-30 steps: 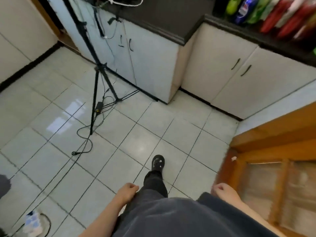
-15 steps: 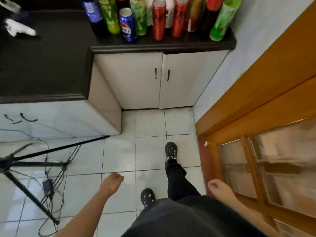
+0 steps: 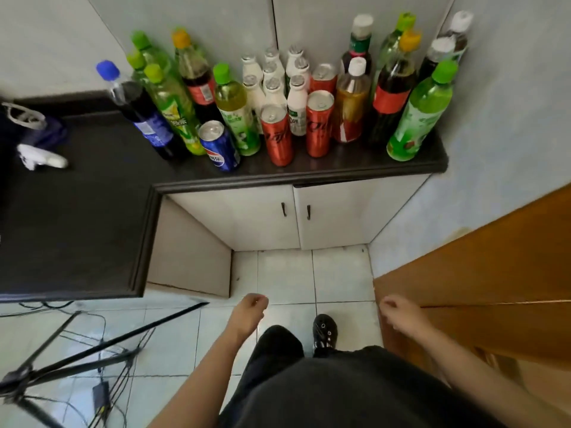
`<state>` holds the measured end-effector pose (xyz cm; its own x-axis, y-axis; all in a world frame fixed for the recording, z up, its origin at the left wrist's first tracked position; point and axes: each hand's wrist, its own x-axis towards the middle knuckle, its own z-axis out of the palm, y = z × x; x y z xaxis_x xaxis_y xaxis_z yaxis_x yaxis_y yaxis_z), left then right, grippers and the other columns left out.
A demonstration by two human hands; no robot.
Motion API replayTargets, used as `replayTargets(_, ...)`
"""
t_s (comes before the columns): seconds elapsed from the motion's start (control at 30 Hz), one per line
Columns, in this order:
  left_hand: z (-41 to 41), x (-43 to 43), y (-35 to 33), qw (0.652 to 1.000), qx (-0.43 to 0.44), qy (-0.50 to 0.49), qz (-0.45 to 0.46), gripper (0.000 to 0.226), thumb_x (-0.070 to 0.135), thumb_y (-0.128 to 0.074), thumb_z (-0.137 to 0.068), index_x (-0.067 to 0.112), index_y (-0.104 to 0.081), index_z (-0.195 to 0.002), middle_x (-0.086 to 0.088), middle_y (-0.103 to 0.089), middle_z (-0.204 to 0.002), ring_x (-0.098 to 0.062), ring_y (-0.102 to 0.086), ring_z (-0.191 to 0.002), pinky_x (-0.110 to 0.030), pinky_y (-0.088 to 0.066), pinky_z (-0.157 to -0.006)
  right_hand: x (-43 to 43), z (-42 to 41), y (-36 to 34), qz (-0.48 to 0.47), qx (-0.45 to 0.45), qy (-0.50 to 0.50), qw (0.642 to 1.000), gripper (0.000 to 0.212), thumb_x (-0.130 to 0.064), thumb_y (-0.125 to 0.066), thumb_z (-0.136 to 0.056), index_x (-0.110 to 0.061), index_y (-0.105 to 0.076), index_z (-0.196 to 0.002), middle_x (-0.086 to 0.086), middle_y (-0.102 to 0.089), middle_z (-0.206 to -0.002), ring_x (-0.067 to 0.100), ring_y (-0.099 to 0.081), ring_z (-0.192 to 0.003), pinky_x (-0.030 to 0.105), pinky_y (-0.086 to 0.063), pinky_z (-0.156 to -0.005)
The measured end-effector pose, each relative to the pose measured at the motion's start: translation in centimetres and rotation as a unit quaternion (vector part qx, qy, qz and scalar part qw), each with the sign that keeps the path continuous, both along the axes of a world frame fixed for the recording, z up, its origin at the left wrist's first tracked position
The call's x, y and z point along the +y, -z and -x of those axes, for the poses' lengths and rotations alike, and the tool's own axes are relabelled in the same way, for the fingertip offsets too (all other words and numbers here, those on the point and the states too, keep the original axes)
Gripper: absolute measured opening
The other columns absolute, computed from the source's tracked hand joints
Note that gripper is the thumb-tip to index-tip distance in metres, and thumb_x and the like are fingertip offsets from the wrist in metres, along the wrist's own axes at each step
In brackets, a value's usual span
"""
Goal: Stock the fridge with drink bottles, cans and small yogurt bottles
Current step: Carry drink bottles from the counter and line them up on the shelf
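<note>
Dark tabletop (image 3: 77, 227) at 12 o'clock carries upright drink bottles (image 3: 417, 115), red cans (image 3: 278, 137), white yogurt bottles (image 3: 296, 103) (foil-capped); left grip (image 3: 251, 307) and right grip (image 3: 397, 310) loosely curled, empty.

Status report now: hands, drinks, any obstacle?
Left hand and right hand empty, loosely curled. Drinks standing on counter, untouched. Nothing between hands and counter.

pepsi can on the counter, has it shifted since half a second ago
No. The pepsi can stands at the counter front edge, left of the red can and beside the green-capped bottle, as before; only the camera came closer.
</note>
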<state>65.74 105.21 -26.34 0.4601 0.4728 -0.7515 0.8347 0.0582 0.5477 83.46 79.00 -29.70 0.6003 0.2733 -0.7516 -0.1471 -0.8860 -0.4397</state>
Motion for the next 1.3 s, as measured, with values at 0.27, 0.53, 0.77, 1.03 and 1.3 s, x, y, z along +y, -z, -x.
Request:
replayTargets(0.27,-10.1,5.8,-2.8,0.988,-0.127,-0.041,-0.081,0.015,0.026,-0.051,-0.097,0.019,-0.06,-0.105,0.0,-0.066,-0.103,-0.017,-0.062,-0.099,-0.026,-0.043,-0.077,5.2,-4.6,-2.3,-0.048,-0.021,0.028,0.998,0.021,-0.018,-0.05,-0.096,-0.017,-0.058,-0.115,0.0,-0.06,-0.113,0.013,-0.055,-0.102,0.028,-0.046,-0.09)
replayTargets(0.53,-22.9,8.4,-10.5,0.91,-0.378,0.052,-0.162,0.016,0.017,-0.056,-0.094,0.032,-0.06,-0.099,0.012,-0.068,-0.093,-0.006,-0.064,-0.089,-0.014,-0.048,-0.076,10.6,-12.1,-10.1,-0.159,-0.31,0.248,0.904,0.024,-0.018,-0.056,-0.092,-0.024,-0.052,-0.116,-0.01,-0.056,-0.105,0.011,-0.056,-0.099,0.022,-0.043,-0.078)
replayTargets(0.77,-33.0,7.7,-15.3,0.825,-0.519,0.153,-0.164,0.019,0.024,-0.051,-0.093,0.027,-0.059,-0.11,0.015,-0.064,-0.101,0.004,-0.06,-0.095,-0.007,-0.044,-0.076,13.7,-20.5,-16.3,-0.179,-0.48,0.318,0.798,0.05,-0.026,-0.06,-0.09,-0.01,-0.042,-0.134,0.001,-0.047,-0.125,0.012,-0.048,-0.114,0.039,-0.046,-0.096)
replayTargets(1.03,-39.8,4.2,-15.6,0.796,-0.511,0.277,-0.171,0.051,0.027,-0.055,-0.088,0.014,-0.044,-0.136,0.0,-0.053,-0.133,-0.005,-0.047,-0.122,-0.027,-0.039,-0.105,13.8,-23.3,-16.8,-0.187,-0.534,0.2,0.8,0.049,-0.03,-0.057,-0.089,-0.01,-0.046,-0.131,0.004,-0.051,-0.126,0.007,-0.043,-0.115,0.024,-0.034,-0.099)
replayTargets(1.3,-41.8,2.4,-14.9,0.801,-0.472,0.264,-0.257,0.049,0.029,-0.062,-0.089,0.015,-0.048,-0.134,-0.005,-0.062,-0.115,-0.023,-0.053,-0.109,-0.036,-0.043,-0.095,12.9,-25.0,-15.0,-0.219,-0.495,0.156,0.826,0.048,-0.036,-0.052,-0.09,-0.011,-0.047,-0.13,0.005,-0.056,-0.121,0.017,-0.052,-0.111,0.028,-0.042,-0.092)
